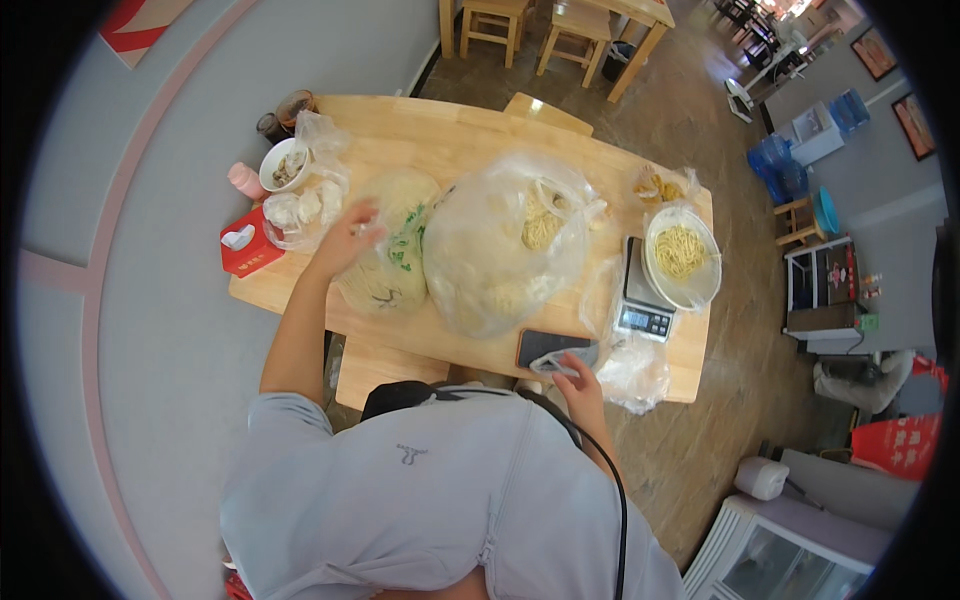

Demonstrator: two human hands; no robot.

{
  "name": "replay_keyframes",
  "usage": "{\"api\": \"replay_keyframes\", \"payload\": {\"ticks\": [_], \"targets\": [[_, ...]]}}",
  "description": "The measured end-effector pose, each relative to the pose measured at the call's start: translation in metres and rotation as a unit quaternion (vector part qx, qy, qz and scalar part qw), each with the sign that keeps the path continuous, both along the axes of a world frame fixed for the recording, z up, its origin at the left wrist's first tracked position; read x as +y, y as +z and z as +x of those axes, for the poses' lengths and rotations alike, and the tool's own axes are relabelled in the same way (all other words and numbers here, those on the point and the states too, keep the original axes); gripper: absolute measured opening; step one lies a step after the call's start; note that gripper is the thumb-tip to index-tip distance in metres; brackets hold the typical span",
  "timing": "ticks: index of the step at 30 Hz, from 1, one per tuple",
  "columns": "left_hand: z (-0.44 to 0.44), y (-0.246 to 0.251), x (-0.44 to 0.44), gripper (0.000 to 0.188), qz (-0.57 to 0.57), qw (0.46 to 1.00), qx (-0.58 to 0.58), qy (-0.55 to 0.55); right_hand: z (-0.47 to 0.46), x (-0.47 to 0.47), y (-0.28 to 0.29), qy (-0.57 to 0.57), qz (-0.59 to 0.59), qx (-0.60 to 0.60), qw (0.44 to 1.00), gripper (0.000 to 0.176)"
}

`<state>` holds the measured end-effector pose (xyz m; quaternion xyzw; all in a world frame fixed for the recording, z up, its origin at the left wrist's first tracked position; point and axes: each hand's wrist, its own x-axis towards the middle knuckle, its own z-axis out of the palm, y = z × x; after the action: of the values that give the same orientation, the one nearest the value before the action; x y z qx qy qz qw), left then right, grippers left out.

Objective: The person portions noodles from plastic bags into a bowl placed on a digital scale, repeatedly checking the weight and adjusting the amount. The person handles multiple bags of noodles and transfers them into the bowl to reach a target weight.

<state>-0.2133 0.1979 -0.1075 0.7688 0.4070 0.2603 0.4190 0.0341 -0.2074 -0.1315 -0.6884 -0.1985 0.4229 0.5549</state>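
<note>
My left hand [346, 238] is raised at the left edge of a plastic bag of noodles [386, 277] with green print; it is blurred, and I cannot tell if it touches the bag. My right hand [579, 384] grips a small clear plastic bag [551, 363] over a dark phone [551, 343] at the near edge. A larger clear bag of noodles [487, 247], its top loosely gathered, fills the middle of the wooden table [465, 120]. To the right, a bag-lined bowl [651, 259] of noodles rests on a digital scale [643, 321]. Crumpled clear plastic bags [637, 375] lie in front of the scale.
At the left stand a red tissue box [255, 251], a pink bottle [244, 180], dark jars [271, 129] and a white bowl [268, 161] of food, beside a knotted bag [300, 214]. A bag of yellowish food [656, 187] lies at the far right. Wooden benches flank the table.
</note>
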Motion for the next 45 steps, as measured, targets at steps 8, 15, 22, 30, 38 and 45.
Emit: {"api": "replay_keyframes", "payload": {"ticks": [8,15,22,30,38,45], "targets": [[-0.008,-0.012,-0.061,0.017,0.192,0.968,0.157,0.028,-0.004,0.039,0.008,0.051,0.001,0.010,0.999,0.045],[-0.025,-0.028,-0.084,0.014,0.135,0.983,0.019,0.120,0.079,0.005,-0.046,-0.081,-0.255,-0.532,0.804,0.089],[-0.033,-0.018,-0.120,0.020,0.019,0.986,-0.010,0.165,0.098,-0.064,-0.086,-0.036,-0.358,-0.488,0.795,0.055],[-0.039,-0.030,-0.136,0.047,-0.019,0.976,-0.069,0.207,0.090,-0.080,-0.059,-0.011,-0.287,-0.526,0.800,0.033],[-0.029,-0.007,-0.150,0.052,0.173,0.967,0.028,0.187,0.120,-0.073,-0.051,-0.193,-0.128,-0.513,0.826,0.030],[-0.025,-0.033,-0.134,0.059,0.102,0.964,0.029,0.242,0.055,-0.022,0.017,-0.035,0.033,-0.513,0.857,0.026]]}}
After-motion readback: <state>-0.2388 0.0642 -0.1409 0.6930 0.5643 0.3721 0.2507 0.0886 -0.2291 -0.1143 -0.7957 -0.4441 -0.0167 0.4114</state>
